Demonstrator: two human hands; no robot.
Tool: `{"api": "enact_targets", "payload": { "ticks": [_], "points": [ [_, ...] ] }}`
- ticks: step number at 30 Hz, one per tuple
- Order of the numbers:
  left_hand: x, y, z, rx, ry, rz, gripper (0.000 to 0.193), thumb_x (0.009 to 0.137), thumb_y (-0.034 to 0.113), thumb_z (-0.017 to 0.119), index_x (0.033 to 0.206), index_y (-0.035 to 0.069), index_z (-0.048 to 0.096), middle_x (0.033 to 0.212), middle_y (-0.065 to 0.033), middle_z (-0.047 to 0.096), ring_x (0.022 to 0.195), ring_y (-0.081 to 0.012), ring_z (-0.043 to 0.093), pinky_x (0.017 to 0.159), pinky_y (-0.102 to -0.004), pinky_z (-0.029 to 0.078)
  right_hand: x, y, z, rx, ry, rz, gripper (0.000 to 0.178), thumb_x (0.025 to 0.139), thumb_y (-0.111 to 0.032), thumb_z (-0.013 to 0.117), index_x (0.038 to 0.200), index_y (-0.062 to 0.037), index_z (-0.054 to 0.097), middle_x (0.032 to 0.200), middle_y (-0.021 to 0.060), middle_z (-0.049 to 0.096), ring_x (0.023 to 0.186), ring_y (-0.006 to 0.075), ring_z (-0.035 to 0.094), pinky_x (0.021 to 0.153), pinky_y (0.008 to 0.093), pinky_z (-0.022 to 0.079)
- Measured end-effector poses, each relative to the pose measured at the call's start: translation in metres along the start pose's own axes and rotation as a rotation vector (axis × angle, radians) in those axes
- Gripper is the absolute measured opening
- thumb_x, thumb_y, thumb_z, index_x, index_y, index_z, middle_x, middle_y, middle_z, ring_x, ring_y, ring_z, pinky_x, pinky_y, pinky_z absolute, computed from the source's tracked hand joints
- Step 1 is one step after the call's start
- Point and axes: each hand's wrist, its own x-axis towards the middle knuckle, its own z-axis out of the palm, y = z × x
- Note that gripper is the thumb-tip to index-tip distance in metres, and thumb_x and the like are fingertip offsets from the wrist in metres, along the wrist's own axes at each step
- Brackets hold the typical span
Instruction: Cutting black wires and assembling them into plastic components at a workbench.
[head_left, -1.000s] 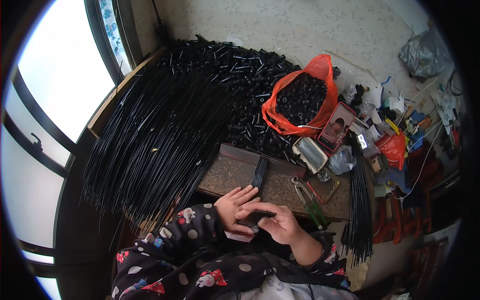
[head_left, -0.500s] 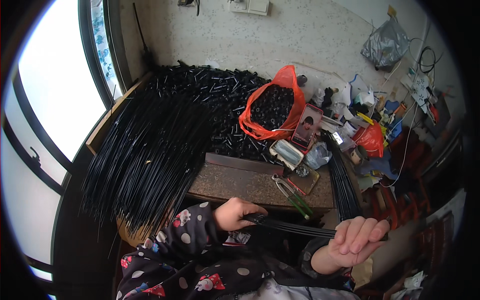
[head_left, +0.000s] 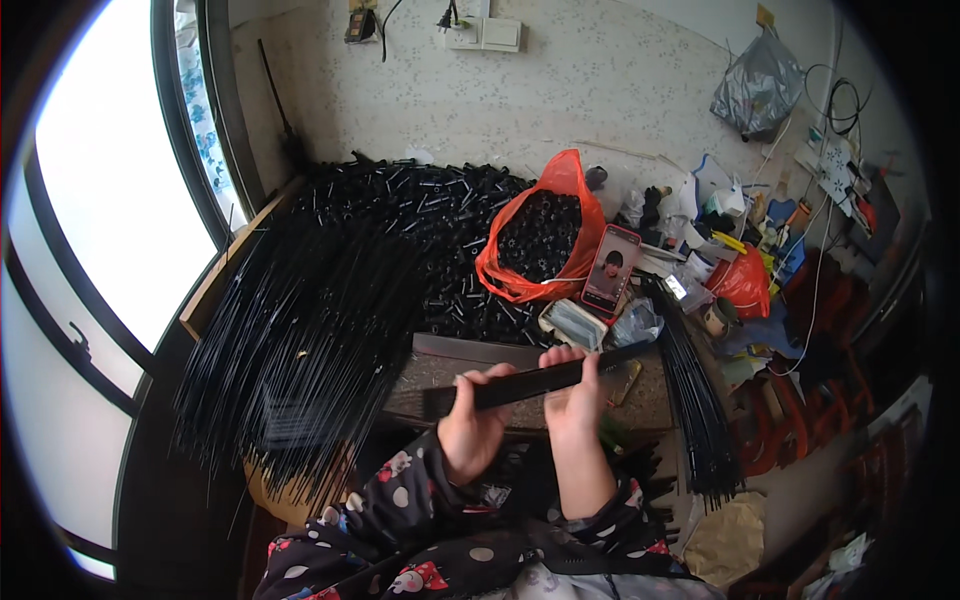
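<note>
Both my hands are up in front of me, just over the near edge of the brown worktop [head_left: 440, 372]. They hold one bunch of thin black sticks [head_left: 525, 386]. The bunch slants, with its left end low and its right end higher.

My left hand [head_left: 470, 430] is partly closed around the bunch near its left side. The thumb points up on the side near me, and the fingers go behind the sticks. My left arm bends in from the bottom, and its dark spotted sleeve [head_left: 395, 490] comes up almost to the wrist.

My right hand [head_left: 574, 400] is to the right, with a small gap between the two. It is half curled, with the sticks lying across the palm. The thumb stands up in front, and the fingertips peek out over the top. My right forearm goes nearly straight up and is bare below the wrist.

The bunch is blurry at both ends, so I can't tell just where it stops or count the sticks. My palms and the sticks hide parts of my fingers. My right arm covers most of something green [head_left: 610, 432], so only a bit shows. The dark space below the worktop is hard to make out. The big pile of long black sticks [head_left: 300, 320] on my left is blurry low down.
</note>
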Motion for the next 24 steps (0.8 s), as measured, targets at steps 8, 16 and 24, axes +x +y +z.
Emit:
{"api": "enact_targets", "payload": {
  "ticks": [8,16,24],
  "points": [
    [-0.017,0.049,0.055,0.915,-0.708,-0.325,0.051,0.085,0.034,0.055,0.11,-0.01,0.052,0.098,-0.019,0.062,0.098,-0.0293,0.058,0.09,-0.0363,0.041,-0.024,-0.049,0.039,-0.38,-0.573,-0.466,0.029,0.094,-0.03,0.043,0.101,-0.0025,0.049,0.062,0.0052,0.051,0.051,0.0132,0.048,0.054,0.0297,0.045],
    [0.049,0.06,0.066,1.507,-0.562,0.246,0.029,0.081,0.015,0.063,0.102,-0.003,0.055,0.096,-0.0117,0.062,0.093,-0.0181,0.059,0.087,-0.0288,0.042,-0.033,0.037,-0.06,-0.938,-0.763,-0.101,0.016,0.092,-0.011,0.044,0.097,0.0008,0.053,0.074,0.0044,0.057,0.065,0.0112,0.054,0.062,0.0244,0.043],
    [0.044,0.08,0.063,0.992,-1.036,-0.533,0.028,0.088,0.014,0.054,0.107,-0.006,0.055,0.095,-0.0136,0.064,0.09,-0.0223,0.062,0.095,-0.0349,0.039,-0.019,0.032,-0.08,-0.733,-0.587,0.223,0.023,0.093,-0.016,0.042,0.103,-0.0004,0.057,0.094,0.0054,0.061,0.084,0.011,0.057,0.078,0.0247,0.044]
  ]
}}
